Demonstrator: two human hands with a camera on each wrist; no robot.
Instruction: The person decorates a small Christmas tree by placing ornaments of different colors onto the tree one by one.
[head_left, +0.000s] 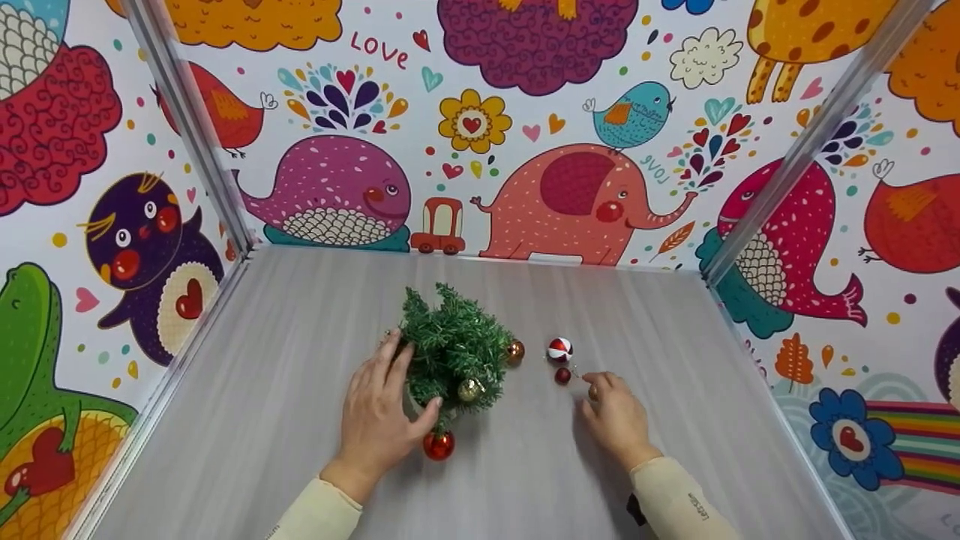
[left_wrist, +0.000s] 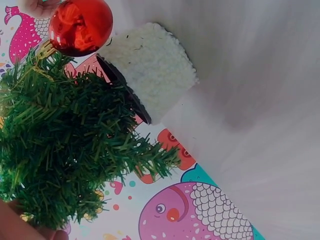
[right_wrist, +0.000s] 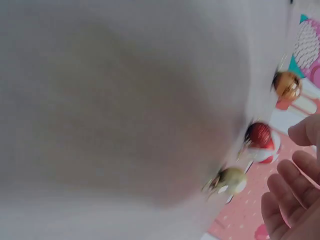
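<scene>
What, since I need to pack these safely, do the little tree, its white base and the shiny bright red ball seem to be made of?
Tree: probably plastic, slightly glossy, judging by its flat, narrow green needles.
White base: matte, nubbly covering, perhaps foam or textile; what lies beneath is hidden.
Bright red ball: mirror-glossy, with clear reflections; plastic or glass, I can't tell which.

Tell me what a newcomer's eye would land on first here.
Probably the green artificial tree near the middle of the grey table, a shiny red ball on its near side. The cartoon wall behind it would likely compete, with its purple whale and pink elephant. A red and white ball right of the tree may come next.
</scene>
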